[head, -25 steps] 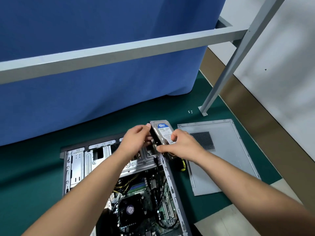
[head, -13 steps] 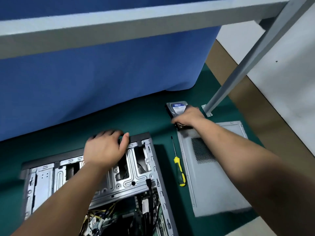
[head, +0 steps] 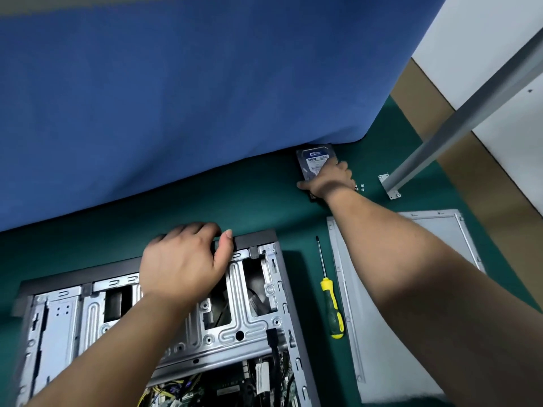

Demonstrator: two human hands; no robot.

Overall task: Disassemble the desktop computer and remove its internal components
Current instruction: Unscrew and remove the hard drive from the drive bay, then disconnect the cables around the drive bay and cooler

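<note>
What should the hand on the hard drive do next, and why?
Probably let go and come back to the computer case. The hard drive already seems to lie on the green mat, far from the case, with the right hand on it. The left hand grips the case's top edge.

Bright, even overhead light, soft shadows, wide-angle bending at edges, slight motion blur.

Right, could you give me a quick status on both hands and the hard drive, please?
Right hand grips hard drive, at the green mat by the blue curtain. Left hand grips case front edge. Nothing in the way.
</note>
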